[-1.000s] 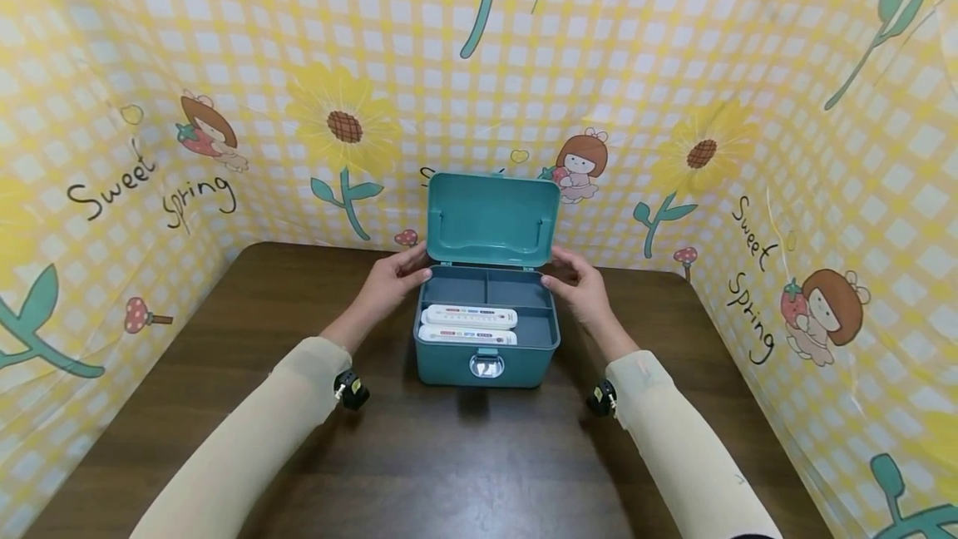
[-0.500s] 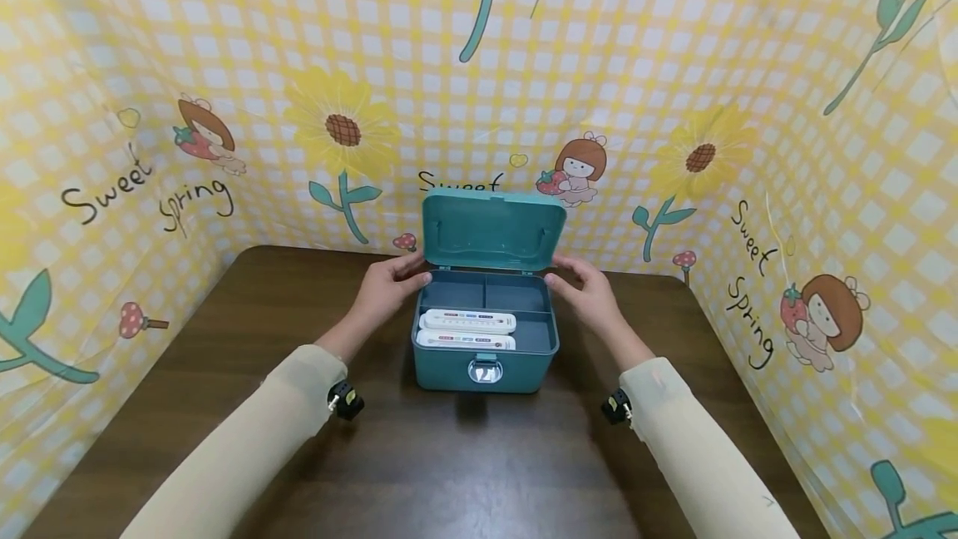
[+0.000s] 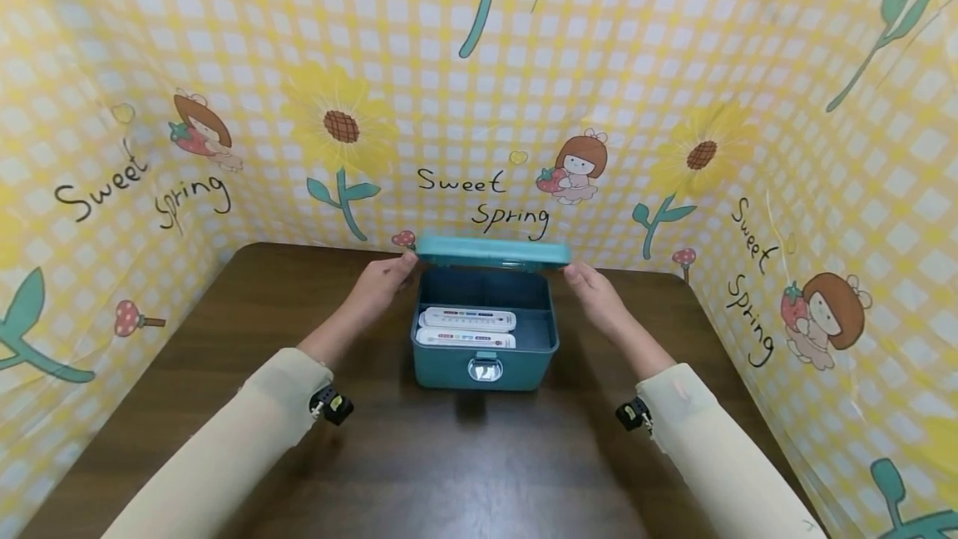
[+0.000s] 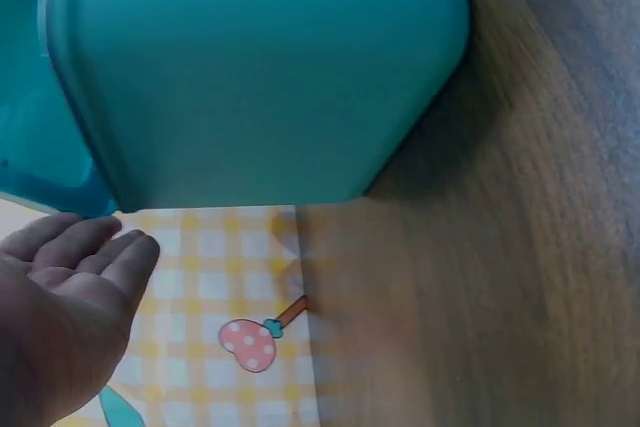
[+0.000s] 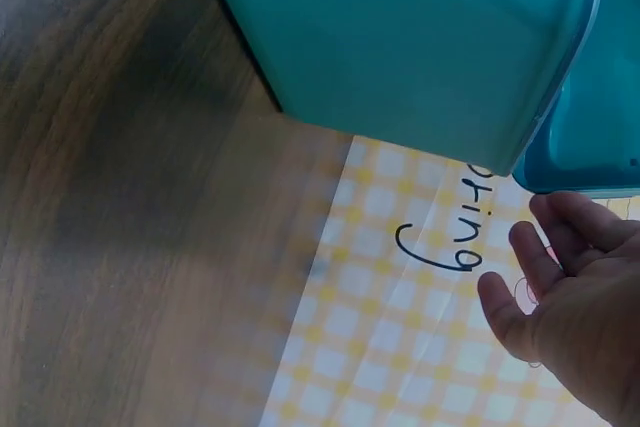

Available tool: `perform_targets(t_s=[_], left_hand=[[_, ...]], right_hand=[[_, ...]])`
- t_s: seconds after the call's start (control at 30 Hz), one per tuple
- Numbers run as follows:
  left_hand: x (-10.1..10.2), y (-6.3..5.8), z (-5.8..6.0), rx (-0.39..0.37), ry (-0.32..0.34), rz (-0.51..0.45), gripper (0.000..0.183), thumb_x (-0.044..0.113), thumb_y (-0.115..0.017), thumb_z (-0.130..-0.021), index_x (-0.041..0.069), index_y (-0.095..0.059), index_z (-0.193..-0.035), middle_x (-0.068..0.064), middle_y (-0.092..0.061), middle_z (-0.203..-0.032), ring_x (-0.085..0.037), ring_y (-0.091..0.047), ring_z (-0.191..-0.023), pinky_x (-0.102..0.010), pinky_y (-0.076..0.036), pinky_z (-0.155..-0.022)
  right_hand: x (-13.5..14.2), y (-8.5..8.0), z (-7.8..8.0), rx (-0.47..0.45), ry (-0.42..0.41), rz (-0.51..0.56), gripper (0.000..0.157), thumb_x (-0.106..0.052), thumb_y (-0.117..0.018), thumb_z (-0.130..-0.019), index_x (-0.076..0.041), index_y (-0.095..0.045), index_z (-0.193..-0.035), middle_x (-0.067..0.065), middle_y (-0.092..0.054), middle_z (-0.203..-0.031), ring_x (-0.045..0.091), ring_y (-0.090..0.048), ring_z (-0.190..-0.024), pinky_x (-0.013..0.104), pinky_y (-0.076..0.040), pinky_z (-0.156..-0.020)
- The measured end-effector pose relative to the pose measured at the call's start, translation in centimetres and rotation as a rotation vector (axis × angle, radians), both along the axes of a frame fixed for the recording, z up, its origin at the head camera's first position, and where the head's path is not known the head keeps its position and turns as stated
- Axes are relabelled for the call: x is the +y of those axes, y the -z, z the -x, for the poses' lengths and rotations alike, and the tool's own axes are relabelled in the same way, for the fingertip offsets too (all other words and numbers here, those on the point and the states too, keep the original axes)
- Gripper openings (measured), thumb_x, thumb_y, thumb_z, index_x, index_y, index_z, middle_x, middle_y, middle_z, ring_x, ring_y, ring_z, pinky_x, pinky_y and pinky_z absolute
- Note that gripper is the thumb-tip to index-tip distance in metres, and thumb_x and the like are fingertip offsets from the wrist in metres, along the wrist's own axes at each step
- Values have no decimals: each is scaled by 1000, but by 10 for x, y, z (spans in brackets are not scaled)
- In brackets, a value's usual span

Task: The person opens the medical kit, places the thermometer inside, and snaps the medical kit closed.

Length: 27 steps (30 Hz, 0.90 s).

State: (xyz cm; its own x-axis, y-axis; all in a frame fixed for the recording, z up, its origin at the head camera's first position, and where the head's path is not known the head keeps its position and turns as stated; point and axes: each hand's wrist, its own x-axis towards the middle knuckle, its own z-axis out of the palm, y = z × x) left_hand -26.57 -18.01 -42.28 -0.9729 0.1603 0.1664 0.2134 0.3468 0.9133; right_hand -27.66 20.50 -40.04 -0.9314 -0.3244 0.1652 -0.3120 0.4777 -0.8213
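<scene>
A teal storage box (image 3: 479, 368) with a clear-fronted latch (image 3: 486, 369) stands on the table. Its hinged lid (image 3: 492, 250) is partly lowered, roughly level above the back compartments. Two long white thermometer-like pieces (image 3: 467, 320) with printed scales lie side by side in the front compartment. At the lid's left end is my left hand (image 3: 383, 281), its fingertips against the edge. My right hand (image 3: 596, 296) touches the right end of the lid. Both wrist views show loosely extended fingers under the lid's rim, beside the box wall (image 4: 260, 87); the thumbs are out of sight there.
The brown wooden table (image 3: 479, 472) has a patterned yellow check cloth (image 3: 636, 40) hanging behind it and along both sides. The cloth is close behind the lid. Dark wrist cameras (image 3: 332, 404) sit at both sleeve cuffs.
The lid has swung from upright forward and down to about level. Both hands have moved with it, shifting outward from the box's back corners. The white pieces have stayed in place.
</scene>
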Motion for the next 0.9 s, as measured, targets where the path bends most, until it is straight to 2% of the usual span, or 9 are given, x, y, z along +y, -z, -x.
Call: perform_targets(t_s=[0.13,0.27,0.3,0.43,0.6,0.77,0.9], left_hand=[[-1,-6,-4,-48,44,29,75,59,-40,-107,-6,-56,-142,-27,-58,-142,-41,-55,-135,-52,-44,-113],[-6,-12,-6,-84,118,-14,68,52,-44,-108,-5,-54,-144,-25,-55,-146,-37,-51,-139,-49,-41,-116],[-8,-12,-6,-85,134,-22,67,50,-46,-108,-3,-49,-149,-23,-51,-151,-37,-47,-142,-51,-38,-117],[-15,-16,-12,-83,163,36,63,47,-50,-107,2,-50,-150,-18,-50,-153,-36,-44,-145,-54,-34,-120],[-21,-19,-25,-97,159,89,62,49,-59,-102,10,-52,-151,-13,-53,-153,-34,-46,-144,-59,-34,-118],[-19,-23,-37,-76,179,90,63,45,-65,-100,11,-52,-151,-10,-54,-152,-31,-51,-140,-56,-40,-115],[-14,-25,-47,-54,152,96,63,43,-66,-100,8,-51,-151,-9,-52,-153,-31,-52,-139,-55,-43,-113]], right_hand=[[5,-3,-6,-106,-19,23,81,-59,-35,-107,6,-35,-156,26,-33,-162,42,-29,-152,57,-21,-125],[8,-8,-8,-147,-61,49,73,-52,-39,-108,5,-40,-153,26,-38,-159,41,-33,-148,59,-22,-124],[9,-10,-9,-145,-69,45,70,-50,-41,-107,4,-43,-152,25,-40,-157,41,-36,-146,60,-24,-123],[11,-16,-13,-112,-110,13,58,-42,-47,-107,1,-52,-146,21,-48,-149,38,-44,-138,60,-31,-119],[12,-17,-21,-54,-155,-29,45,-33,-54,-106,-3,-60,-139,17,-56,-142,34,-53,-128,56,-42,-112],[13,-17,-29,-22,-128,-66,43,-34,-62,-103,-7,-64,-137,13,-59,-141,31,-57,-128,55,-48,-109],[12,-17,-37,10,-80,-95,47,-37,-67,-100,-8,-65,-137,12,-61,-140,34,-57,-130,56,-47,-109]])
